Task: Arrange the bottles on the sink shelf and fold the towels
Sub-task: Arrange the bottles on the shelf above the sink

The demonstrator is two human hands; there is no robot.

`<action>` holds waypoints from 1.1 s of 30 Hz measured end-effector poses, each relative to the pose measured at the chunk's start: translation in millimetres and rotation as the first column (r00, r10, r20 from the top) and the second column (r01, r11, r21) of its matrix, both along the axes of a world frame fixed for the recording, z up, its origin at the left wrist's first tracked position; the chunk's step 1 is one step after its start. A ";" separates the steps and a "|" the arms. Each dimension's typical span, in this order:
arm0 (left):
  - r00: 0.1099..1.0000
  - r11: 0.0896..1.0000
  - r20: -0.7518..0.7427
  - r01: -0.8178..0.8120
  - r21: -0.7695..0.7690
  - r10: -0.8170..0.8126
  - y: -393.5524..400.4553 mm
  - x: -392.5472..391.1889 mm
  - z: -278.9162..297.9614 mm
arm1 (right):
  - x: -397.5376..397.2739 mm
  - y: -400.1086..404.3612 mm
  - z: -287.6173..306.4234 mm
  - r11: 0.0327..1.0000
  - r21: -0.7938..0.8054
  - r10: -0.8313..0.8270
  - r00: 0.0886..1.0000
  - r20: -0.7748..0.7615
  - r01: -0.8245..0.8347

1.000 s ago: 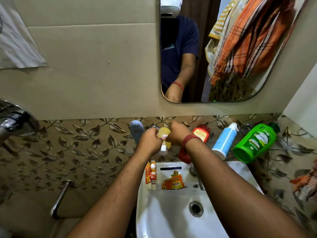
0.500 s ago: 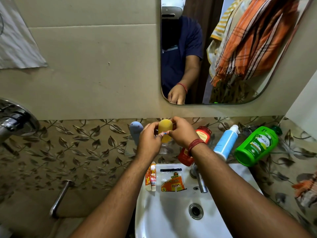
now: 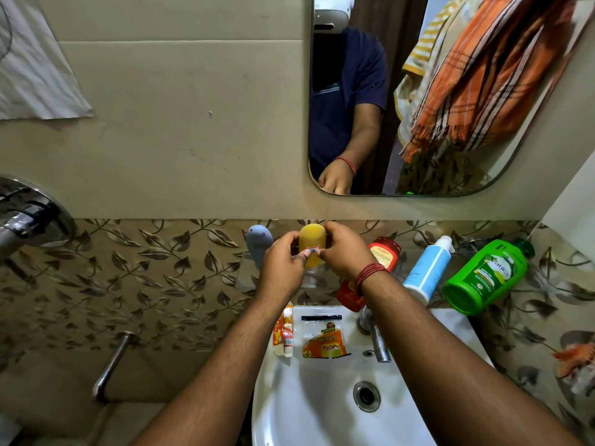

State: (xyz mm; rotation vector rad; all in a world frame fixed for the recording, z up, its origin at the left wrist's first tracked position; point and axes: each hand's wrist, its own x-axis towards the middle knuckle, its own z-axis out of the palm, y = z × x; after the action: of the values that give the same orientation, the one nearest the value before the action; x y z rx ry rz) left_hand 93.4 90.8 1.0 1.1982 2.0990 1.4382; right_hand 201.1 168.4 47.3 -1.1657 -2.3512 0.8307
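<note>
At the far left a chrome tap fitting (image 3: 30, 217) juts from the wall, and lower down a chrome bar (image 3: 111, 365) runs along the leaf-patterned tiles. On the glass shelf (image 3: 244, 278) above the sink, a pale blue bottle (image 3: 257, 244) stands at the left end. Just right of it, the left hand (image 3: 281, 268) and the right hand (image 3: 346, 249) meet around a yellow bottle (image 3: 311, 244), held upright over the shelf; the fingers of both hands curl round its sides, and a small label shows between the thumbs. A red thread band (image 3: 368, 275) circles the right wrist. Behind that wrist a red bottle (image 3: 383, 252) leans on the shelf, partly hidden by the arm. Further right a white and blue bottle (image 3: 428, 272) tilts, and beyond it a green bottle (image 3: 486, 278) lies slanted at the right end. Nearer, on the white sink (image 3: 322, 407) rim, an orange tube (image 3: 283, 331) lies beside a scrub pad packet (image 3: 323, 339), with the sink tap (image 3: 375, 336) to their right. In the mirror (image 3: 515, 162) an orange striped towel (image 3: 489, 69) hangs.
</note>
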 end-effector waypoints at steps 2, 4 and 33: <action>1.000 1.000 0.005 0.001 0.000 -0.001 0.0 0.9 0.1 | 0.5 -0.5 -0.3 1.000 -0.005 0.001 1.000 -0.001 -0.001; 1.000 1.000 0.008 0.005 -0.002 -0.005 -0.5 1.5 0.4 | 1.1 -0.9 -0.5 1.000 -0.005 0.001 1.000 0.002 -0.001; 0.976 0.985 -0.201 -0.058 0.160 0.090 -58.7 37.1 0.1 | 59.8 1.4 18.2 0.991 0.083 -0.114 0.990 0.081 0.108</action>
State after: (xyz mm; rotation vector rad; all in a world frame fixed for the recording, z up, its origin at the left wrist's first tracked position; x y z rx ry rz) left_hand 130.5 32.1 1.1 1.3958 2.2247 1.5943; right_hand 260.9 169.7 65.5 -1.3100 -2.3392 0.6571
